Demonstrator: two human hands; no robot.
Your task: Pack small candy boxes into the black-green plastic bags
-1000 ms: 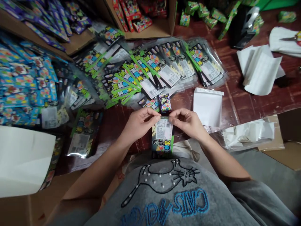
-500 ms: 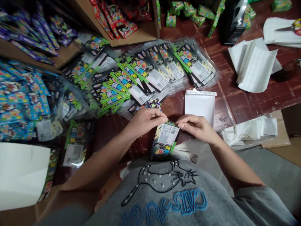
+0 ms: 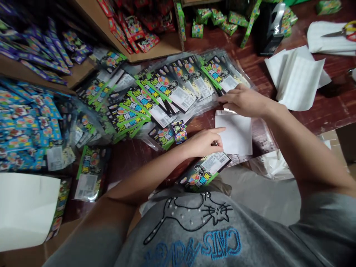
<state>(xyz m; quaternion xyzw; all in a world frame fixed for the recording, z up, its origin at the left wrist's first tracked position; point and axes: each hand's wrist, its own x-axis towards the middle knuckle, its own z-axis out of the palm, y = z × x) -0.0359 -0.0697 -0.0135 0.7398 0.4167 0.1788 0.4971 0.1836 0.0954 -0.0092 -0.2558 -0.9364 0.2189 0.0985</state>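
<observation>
My left hand (image 3: 204,144) has its index finger stretched out and the other fingers curled at the upper edge of a black printed packet (image 3: 198,172). This packet has a white label and a green strip, and it lies slanted near my shirt. My right hand (image 3: 244,101) is apart from it, fingers extended, its fingertips at the lower edge of the fanned packets (image 3: 180,87). I cannot tell whether they press on a packet. Just below that hand lies a white paper sheet or envelope (image 3: 235,133). A small purple box (image 3: 180,132) rests on another packet left of centre.
Cardboard boxes hold purple packs (image 3: 50,48) and red packs (image 3: 136,33). Blue packs (image 3: 30,122) are heaped at left. Behind are small green boxes (image 3: 218,16) and a black tape dispenser (image 3: 271,31). White papers (image 3: 302,79) and scissors (image 3: 339,33) lie at right.
My right hand has let go of the packet and moved up to the fanned packets. My left hand has shifted right and down, and the packet is now more slanted. The purple box is uncovered.
</observation>
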